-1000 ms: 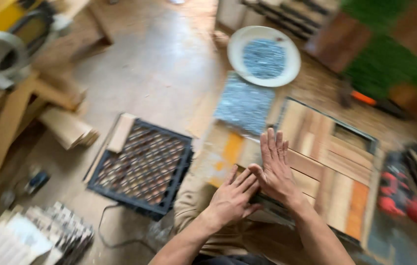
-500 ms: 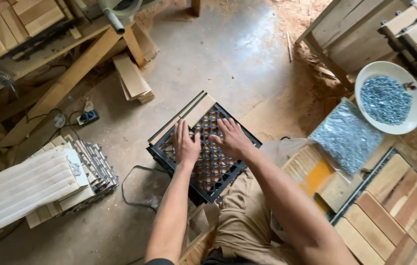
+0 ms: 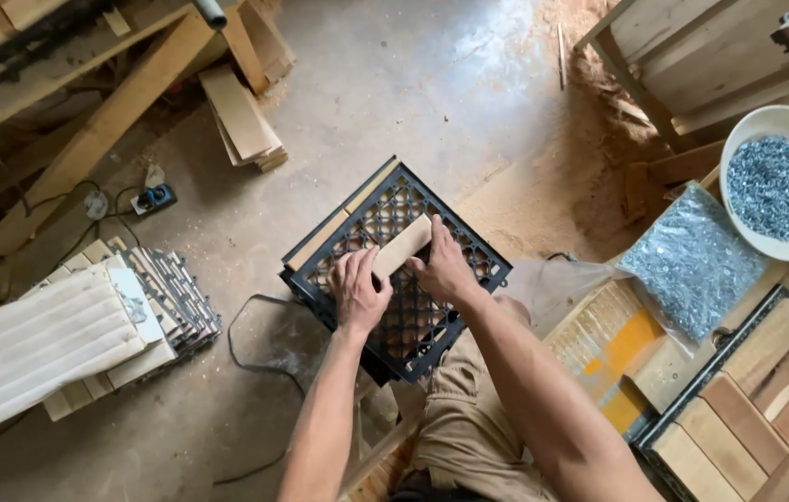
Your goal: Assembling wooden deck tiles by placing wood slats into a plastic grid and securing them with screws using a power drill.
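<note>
- The person's left hand (image 3: 358, 293) is gripping the near end of a short pale wooden slat (image 3: 401, 247), fingers curled over it.
- The right hand (image 3: 444, 270) is clasping the same slat along its right side, thumb and fingers closed on the wood, so both hands are holding it together.
- The slat is lying tilted across the top of a black plastic lattice grid tile (image 3: 396, 270), roughly in the tile's middle, resting on the lattice.
- The tile is sitting on the grey concrete floor (image 3: 394, 84) just in front of the person's knees, which are clad in tan trousers (image 3: 469, 437); thin wood strips are lying along the tile's far-left edge.
- To the right, near the knees, a dark-framed panel of assorted wooden boards (image 3: 766, 400) is lying flat.
- Just beyond that panel, a clear plastic bag of small silvery metal screws (image 3: 692, 260) is resting beside a white round bowl (image 3: 738, 139) filled with the same screws.
- To the left, a stack of finished slatted tiles topped by a white ribbed sheet (image 3: 41, 339) is sitting well apart from the hands.
- Farther off, loose timber planks and offcuts (image 3: 116, 121) are piled at the upper left, and sawdust is spreading near stacked boards at the upper right.
</note>
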